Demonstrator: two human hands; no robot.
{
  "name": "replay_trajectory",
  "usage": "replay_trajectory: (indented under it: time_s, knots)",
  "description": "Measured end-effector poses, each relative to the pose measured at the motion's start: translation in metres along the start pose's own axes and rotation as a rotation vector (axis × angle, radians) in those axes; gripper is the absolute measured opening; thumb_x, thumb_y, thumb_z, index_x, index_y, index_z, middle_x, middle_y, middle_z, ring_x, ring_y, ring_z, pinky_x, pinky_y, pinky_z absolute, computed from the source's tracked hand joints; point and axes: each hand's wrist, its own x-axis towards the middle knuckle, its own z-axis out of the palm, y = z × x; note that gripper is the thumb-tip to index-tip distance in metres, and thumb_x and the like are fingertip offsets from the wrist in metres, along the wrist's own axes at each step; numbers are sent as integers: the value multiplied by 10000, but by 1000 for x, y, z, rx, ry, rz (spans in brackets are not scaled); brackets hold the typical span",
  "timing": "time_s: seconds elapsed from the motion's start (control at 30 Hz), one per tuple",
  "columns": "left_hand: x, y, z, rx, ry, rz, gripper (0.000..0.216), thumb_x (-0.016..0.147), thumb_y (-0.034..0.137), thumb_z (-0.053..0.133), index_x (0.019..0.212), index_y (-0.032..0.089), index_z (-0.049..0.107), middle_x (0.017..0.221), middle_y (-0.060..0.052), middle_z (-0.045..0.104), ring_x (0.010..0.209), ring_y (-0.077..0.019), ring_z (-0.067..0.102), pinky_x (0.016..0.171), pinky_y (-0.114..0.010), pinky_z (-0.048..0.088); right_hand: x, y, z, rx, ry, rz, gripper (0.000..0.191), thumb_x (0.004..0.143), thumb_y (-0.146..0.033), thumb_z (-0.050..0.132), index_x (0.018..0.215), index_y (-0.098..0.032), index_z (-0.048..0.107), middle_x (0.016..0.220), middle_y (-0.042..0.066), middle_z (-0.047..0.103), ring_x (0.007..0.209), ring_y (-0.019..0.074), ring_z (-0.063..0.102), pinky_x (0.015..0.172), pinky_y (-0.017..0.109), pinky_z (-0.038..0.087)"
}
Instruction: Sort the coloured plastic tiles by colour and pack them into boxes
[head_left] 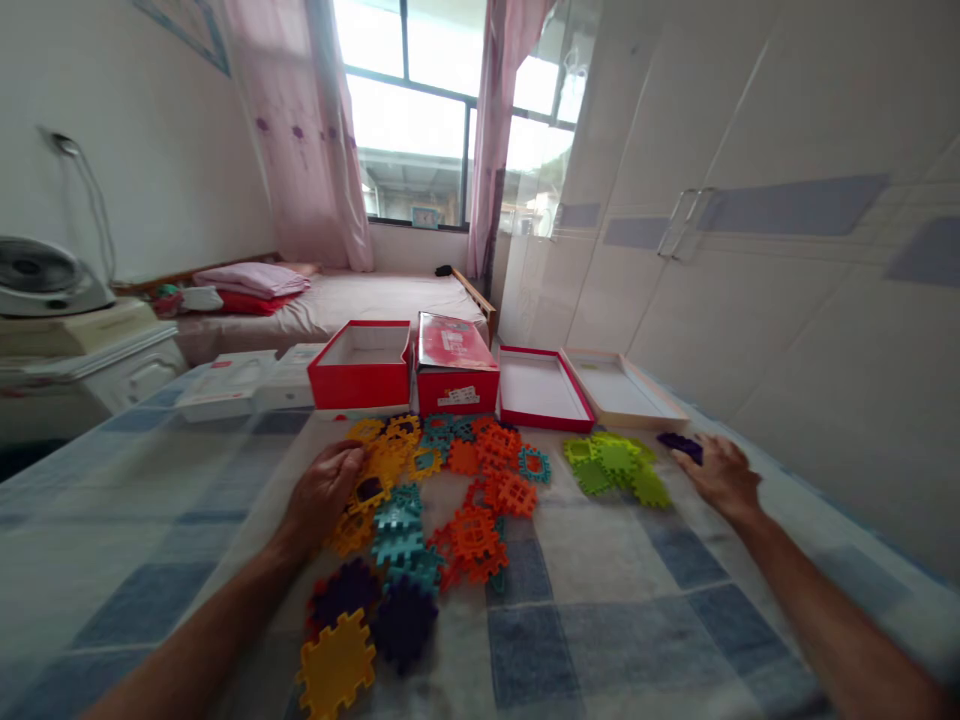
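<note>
one purple piece (681,445) at right hand (726,477)

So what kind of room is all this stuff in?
It looks like a bedroom: there's a bed with folded bedding, pink curtains at the window, and what seems to be a wardrobe on the right.

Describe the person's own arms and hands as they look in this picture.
The left hand and right hand are both bare, without gloves. The left forearm and right forearm are uncovered as far as the picture's edge, with no sleeve, watch or bracelet showing. The hands are too blurred to rule out a small ring.
</note>
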Motion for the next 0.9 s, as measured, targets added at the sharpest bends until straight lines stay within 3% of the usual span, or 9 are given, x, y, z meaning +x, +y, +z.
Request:
replay_trajectory:
  time_s: [0.07, 0.1, 0.17, 0.27, 0.43, 0.53, 0.67, 0.8, 0.9]
  knots:
    - [0, 2, 1, 0, 8, 7, 545, 847, 519, 269, 915, 159, 672, 1135, -84, 602, 1034, -211, 570, 934, -298, 414, -9, -32, -17, 119, 69, -71, 426, 794, -417, 435, 1087, -150, 591, 1131, 158, 585, 1081, 308, 516, 863, 445, 430]
    - [-1, 3, 1, 0, 11, 10, 543, 850, 516, 270, 918, 158, 673, 1131, -83, 603, 1029, -206, 571, 930, -292, 414, -17, -52, -28, 208, 38, -124, 395, 792, -401, 442, 1051, -155, 612, 1095, 140, 606, 1042, 285, 546, 855, 410, 443]
    - [-1, 4, 1, 0, 23, 16, 534, 855, 503, 274, 925, 156, 673, 1113, -80, 610, 1016, -200, 574, 924, -285, 413, -40, -97, -53, 406, -152, -219, 369, 806, -410, 461, 1043, -181, 627, 991, 91, 651, 870, 226, 616, 770, 349, 482]
    - [-2, 4, 1, 1, 33, 26, 520, 864, 491, 276, 913, 162, 675, 1094, -72, 617, 999, -194, 578, 914, -279, 411, -86, -166, -88, 608, -472, -523, 263, 840, -384, 494, 1007, -247, 644, 1009, 41, 650, 809, 169, 618, 728, 299, 492]
    - [-1, 3, 2, 6, 40, 58, 500, 885, 461, 268, 870, 171, 674, 1058, -66, 626, 982, -178, 573, 895, -255, 411, -160, -246, -108, 755, -631, -1003, 351, 825, -282, 589, 1175, -286, 561, 1158, 32, 600, 1086, 187, 508, 946, 348, 414]
    - [-2, 3, 3, -3, 47, 69, 484, 896, 446, 268, 886, 168, 664, 1057, -66, 622, 982, -172, 572, 880, -246, 415, -186, -268, -99, 685, -582, -1153, 496, 778, -271, 654, 1247, -293, 494, 1199, 22, 576, 1127, 215, 458, 1000, 393, 364]
    - [-2, 4, 3, 2, 60, 87, 483, 902, 429, 268, 850, 157, 665, 1025, -81, 622, 956, -178, 578, 874, -262, 412, -196, -274, -86, 564, -526, -1117, 565, 723, -232, 701, 1242, -267, 481, 1116, 48, 570, 1043, 243, 474, 932, 420, 405]
    - [-2, 5, 4, -6, 67, 62, 462, 900, 408, 283, 829, 162, 668, 1032, -78, 622, 951, -172, 573, 872, -263, 406, -191, -265, -84, 539, -583, -953, 294, 735, -151, 659, 1005, -220, 568, 986, 51, 552, 952, 225, 494, 833, 383, 435]
    - [-1, 4, 4, -19, 78, 45, 450, 900, 384, 286, 843, 157, 671, 1041, -78, 622, 957, -167, 569, 866, -261, 409, -185, -262, -89, 592, -657, -849, 98, 778, -132, 594, 812, -198, 529, 899, 33, 546, 850, 177, 517, 760, 320, 433]
